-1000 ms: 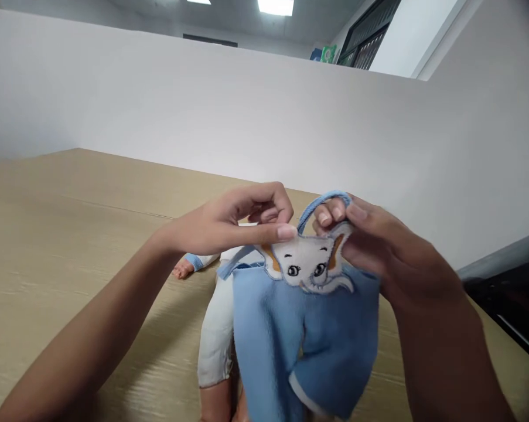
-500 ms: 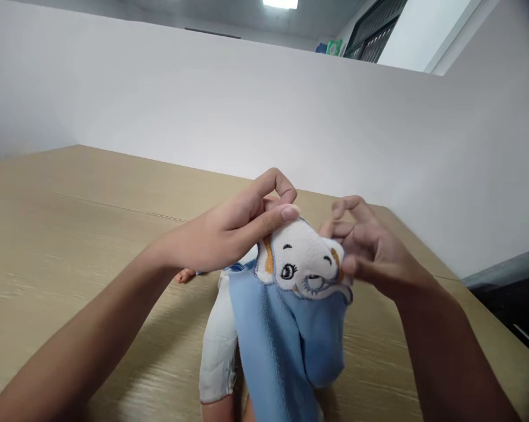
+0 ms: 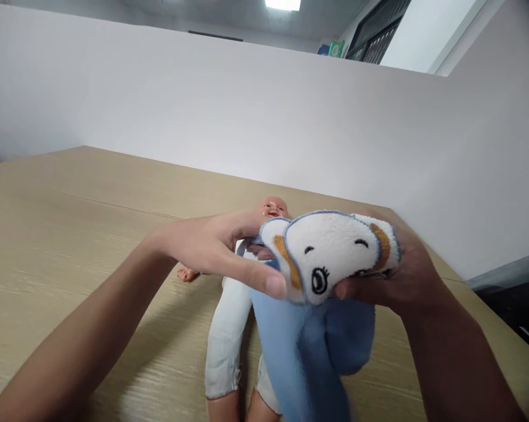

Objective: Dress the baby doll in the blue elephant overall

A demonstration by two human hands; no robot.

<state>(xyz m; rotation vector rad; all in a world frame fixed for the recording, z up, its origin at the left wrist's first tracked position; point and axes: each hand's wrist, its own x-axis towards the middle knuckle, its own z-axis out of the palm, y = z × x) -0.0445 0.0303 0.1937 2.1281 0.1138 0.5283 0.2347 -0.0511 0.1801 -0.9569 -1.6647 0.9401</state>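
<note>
A light-blue fleece cloth (image 3: 282,346) hangs in folds from a white plush animal-face panel (image 3: 334,240) with stitched eyes and tan ear patches. My right hand (image 3: 405,275) grips the panel's right side, thumb in front and fingers mostly hidden behind. At the left ear is my left hand (image 3: 229,246), its thumb across the front edge and its fingers behind the cloth. Under and behind the cloth a baby doll lies on its back; its head (image 3: 273,207) shows above the panel, and its white-clad leg (image 3: 224,346) shows to the left of the blue fabric.
The wood-grain table (image 3: 92,252) spreads out around the doll. A white partition wall (image 3: 202,105) rises along the table's far edge. The doll's small hand (image 3: 186,274) lies on the tabletop beside my left wrist. A dark object (image 3: 514,310) is beyond the right edge.
The animal-face panel has moved right and is turned more level. My right hand has closed around its right side. The doll's head has come into view behind it.
</note>
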